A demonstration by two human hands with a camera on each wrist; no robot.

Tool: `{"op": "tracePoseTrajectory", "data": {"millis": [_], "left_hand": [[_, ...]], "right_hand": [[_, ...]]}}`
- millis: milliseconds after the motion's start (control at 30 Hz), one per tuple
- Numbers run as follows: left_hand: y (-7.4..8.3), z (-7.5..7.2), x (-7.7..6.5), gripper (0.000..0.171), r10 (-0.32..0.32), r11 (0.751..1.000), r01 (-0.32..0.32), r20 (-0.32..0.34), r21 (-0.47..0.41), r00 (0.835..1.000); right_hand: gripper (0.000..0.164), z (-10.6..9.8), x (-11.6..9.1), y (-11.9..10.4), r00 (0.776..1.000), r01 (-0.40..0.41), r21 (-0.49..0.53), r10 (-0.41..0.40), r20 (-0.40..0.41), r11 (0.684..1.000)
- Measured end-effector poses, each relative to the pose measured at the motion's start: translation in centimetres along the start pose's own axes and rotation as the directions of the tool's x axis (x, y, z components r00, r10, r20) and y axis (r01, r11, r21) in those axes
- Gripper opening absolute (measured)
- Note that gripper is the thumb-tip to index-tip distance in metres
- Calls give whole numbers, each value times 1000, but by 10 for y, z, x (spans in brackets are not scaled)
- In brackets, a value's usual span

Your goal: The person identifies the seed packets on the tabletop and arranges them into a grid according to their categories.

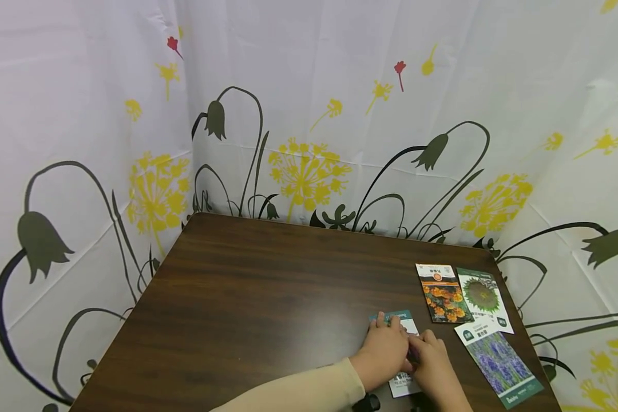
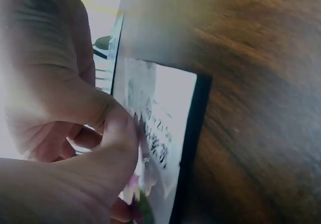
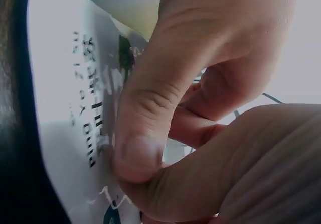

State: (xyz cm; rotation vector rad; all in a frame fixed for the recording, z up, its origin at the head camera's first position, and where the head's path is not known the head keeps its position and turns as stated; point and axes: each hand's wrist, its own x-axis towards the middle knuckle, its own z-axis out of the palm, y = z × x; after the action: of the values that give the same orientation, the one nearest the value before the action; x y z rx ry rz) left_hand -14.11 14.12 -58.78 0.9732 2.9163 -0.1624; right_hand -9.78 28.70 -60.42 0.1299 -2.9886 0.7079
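Note:
A white seed packet with a green end (image 1: pixel 404 388) lies near the table's front edge, partly covered by both hands. My left hand (image 1: pixel 383 352) reaches over it, and in the left wrist view the thumb and a finger pinch at its printed face. From the right, my right hand (image 1: pixel 435 366) meets it, thumb and finger also pinching the packet (image 3: pixel 55 108). The two hands are close together. Dark printed characters and a bit of pink flower show on the packet (image 2: pixel 173 91); the pinched spot itself is hidden by fingers.
Right of the hands lie a packet with orange flowers (image 1: pixel 445 300), a packet with a green sunflower head (image 1: pixel 481 294) and a packet with purple flowers (image 1: pixel 502 363), their edges overlapping. A flower-printed curtain (image 1: pixel 309 86) hangs around the brown table (image 1: pixel 247 297).

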Motion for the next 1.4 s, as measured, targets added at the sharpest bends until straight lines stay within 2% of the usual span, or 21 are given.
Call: {"op": "tracePoseTrajectory", "data": {"millis": [200, 333, 500, 667, 833, 1000, 1067, 1167, 1300, 1400], "left_hand": [[-4, 7, 2, 103, -9, 999, 9, -17, -48, 1000], [-11, 6, 3, 101, -3, 999, 1, -43, -50, 999], [-17, 0, 3, 96, -69, 993, 66, -25, -97, 997], [-20, -6, 0, 100, -116, 986, 113, -20, -123, 993], [-28, -8, 4, 105, -108, 988, 106, -15, -117, 994], [-39, -8, 9, 95, -85, 979, 84, 6, -188, 996], [-42, -8, 10, 99, -78, 977, 81, 21, -200, 997], [-46, -11, 8, 111, -61, 982, 69, 52, -175, 997], [-47, -9, 9, 116, -25, 991, 28, 25, -132, 999], [-48, -7, 9, 117, -34, 993, 37, 26, -115, 999]], "right_hand": [[56, 2, 1, -8, 1000, -6, 11, 6, 1, 1000], [52, 7, 3, -13, 999, 14, 5, -14, -38, 1000], [47, 17, 11, -19, 995, 74, 24, -72, -64, 997], [44, 21, 18, -25, 999, 36, 66, -35, -14, 997], [44, 19, 25, -28, 1000, 30, 82, -31, 1, 996], [38, 20, 31, -31, 998, 68, 84, -68, -2, 994], [36, 22, 32, -33, 997, 81, 95, -81, -5, 992], [35, 22, 33, -35, 996, 91, 103, -91, -5, 991], [37, 22, 33, -33, 995, 103, 104, -101, -17, 989], [37, 25, 34, -30, 991, 134, 127, -129, -43, 983]]}}
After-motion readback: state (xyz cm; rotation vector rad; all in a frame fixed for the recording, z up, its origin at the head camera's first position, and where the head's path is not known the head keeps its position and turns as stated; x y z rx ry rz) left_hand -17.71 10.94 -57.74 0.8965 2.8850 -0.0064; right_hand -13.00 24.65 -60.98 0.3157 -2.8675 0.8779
